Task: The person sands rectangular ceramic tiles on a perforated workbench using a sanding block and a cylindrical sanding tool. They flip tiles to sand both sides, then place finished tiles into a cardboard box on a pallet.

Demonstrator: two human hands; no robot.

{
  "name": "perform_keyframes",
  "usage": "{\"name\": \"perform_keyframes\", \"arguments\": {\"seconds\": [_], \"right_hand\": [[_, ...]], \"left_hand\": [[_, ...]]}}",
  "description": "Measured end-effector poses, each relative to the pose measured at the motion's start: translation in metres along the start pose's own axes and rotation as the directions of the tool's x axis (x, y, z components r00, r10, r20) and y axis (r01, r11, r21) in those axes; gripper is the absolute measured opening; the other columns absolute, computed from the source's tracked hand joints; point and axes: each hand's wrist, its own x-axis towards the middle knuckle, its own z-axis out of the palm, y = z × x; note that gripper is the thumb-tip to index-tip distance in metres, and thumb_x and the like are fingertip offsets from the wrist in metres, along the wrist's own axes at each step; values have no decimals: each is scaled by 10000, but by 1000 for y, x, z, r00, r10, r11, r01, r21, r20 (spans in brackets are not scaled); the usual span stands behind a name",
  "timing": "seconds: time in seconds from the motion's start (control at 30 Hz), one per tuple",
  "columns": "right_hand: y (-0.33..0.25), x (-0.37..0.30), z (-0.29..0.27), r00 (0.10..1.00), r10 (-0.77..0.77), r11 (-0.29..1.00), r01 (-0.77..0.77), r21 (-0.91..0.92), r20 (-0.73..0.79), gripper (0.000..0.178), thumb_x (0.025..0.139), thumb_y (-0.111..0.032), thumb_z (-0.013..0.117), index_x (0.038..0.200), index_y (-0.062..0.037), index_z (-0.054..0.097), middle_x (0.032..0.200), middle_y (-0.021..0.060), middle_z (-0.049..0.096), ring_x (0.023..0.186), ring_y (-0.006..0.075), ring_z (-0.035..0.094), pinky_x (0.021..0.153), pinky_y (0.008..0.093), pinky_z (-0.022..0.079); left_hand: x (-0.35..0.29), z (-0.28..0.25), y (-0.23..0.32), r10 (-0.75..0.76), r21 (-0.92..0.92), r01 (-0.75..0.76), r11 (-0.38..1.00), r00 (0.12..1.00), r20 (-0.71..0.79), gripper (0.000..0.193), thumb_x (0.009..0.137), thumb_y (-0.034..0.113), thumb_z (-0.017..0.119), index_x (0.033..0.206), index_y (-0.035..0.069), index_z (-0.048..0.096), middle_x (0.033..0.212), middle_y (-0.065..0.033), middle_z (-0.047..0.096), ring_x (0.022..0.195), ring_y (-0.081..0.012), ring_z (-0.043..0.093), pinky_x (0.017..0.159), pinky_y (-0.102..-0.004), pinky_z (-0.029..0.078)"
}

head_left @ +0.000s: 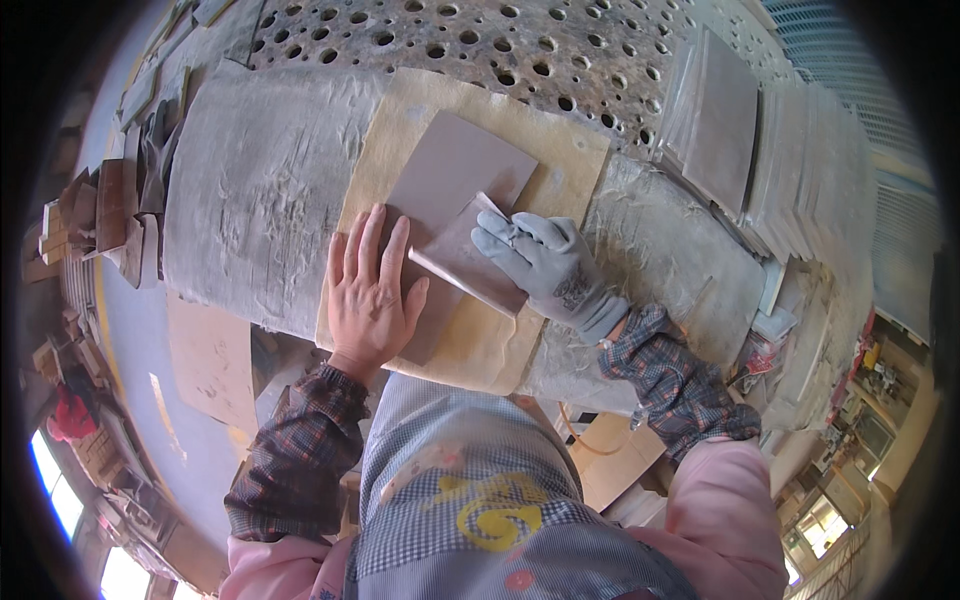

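A flat mauve-brown panel [465, 150] lies at a slant on a beige felt-like mat [395, 105]. My bare left hand [372, 285] rests flat along the panel's left edge, fingers stretched out and holding nothing. In a grey work glove, my right hand [548, 268] grips a sheet of sandpaper [458, 252] against the panel. The sandpaper's edges curl upward, and its underside is hidden. Part of the panel's lower right is covered by that sheet.
Beneath the mat is a dusty grey cover [260, 190]. A metal worktop with many round holes [470, 38] extends beyond it. Several thin panels [715, 120] stand stacked at the right. Scrap boards [112, 205] are piled at the far left.
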Motion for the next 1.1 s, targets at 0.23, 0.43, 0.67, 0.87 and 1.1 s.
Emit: {"name": "perform_keyframes", "arguments": {"seconds": [0.23,0.43,0.67,0.87,1.1], "right_hand": [[11,12,-2,931,-341,920,302,-250,-129,536,945,-168,689,1474,-131,605,1341,96,675,1013,197,665,792,370,595],[9,32,-25,917,-365,917,324,-231,-162,376,900,-211,754,1262,-129,698,1130,8,715,858,131,617,665,341,534],[11,25,-20,945,-296,941,264,-211,-139,294,897,-224,770,1184,-175,728,988,-18,675,891,159,644,679,330,506],[39,30,-5,869,-452,868,377,-324,-201,349,890,-210,748,1227,-135,697,1047,23,686,915,184,677,635,326,580],[46,27,-2,979,-201,916,177,361,30,303,1029,-328,561,1224,-124,671,1353,78,654,1269,254,611,1057,416,492]], "left_hand": [[2,1,0,-24,20,23,1000,999,38,776,882,286,693,1584,77,436,1652,-211,378,1536,-393,354,1286,-567,217],[2,2,-1,-56,35,53,998,995,87,795,877,337,691,1590,84,448,1676,-194,361,1569,-375,313,1298,-557,179],[2,4,-2,-46,25,44,999,996,72,786,880,351,685,1583,82,457,1664,-208,375,1562,-388,326,1291,-573,185],[3,4,-2,-55,23,54,998,995,77,776,878,364,683,1570,80,479,1654,-214,386,1552,-400,340,1288,-585,192],[4,4,-2,-54,27,52,998,995,85,806,842,353,705,1568,86,480,1653,-219,385,1549,-401,344,1289,-585,194]]}}
